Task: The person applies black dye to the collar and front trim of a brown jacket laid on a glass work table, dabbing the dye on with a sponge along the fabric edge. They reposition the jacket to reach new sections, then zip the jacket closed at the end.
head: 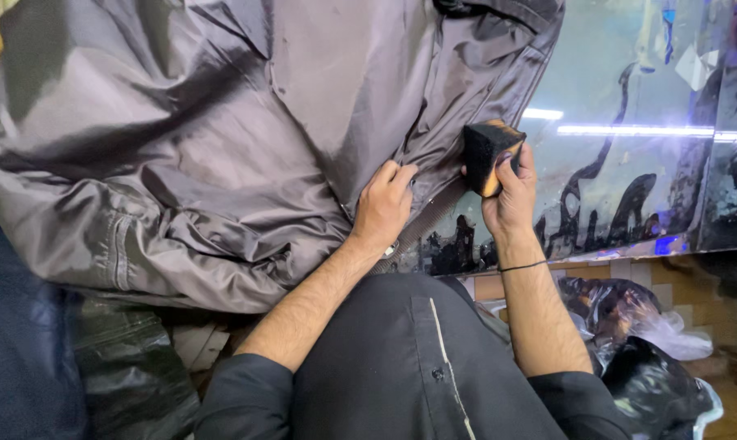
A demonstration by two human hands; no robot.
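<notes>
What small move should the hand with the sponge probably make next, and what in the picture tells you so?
Probably bring the sponge down left onto the grey garment's edge. The right hand holds it just off the cloth, over the glossy table, while the left hand presses the garment flat beside it.

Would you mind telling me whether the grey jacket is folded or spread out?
Spread out: the jacket lies opened and rumpled across the table.
</notes>
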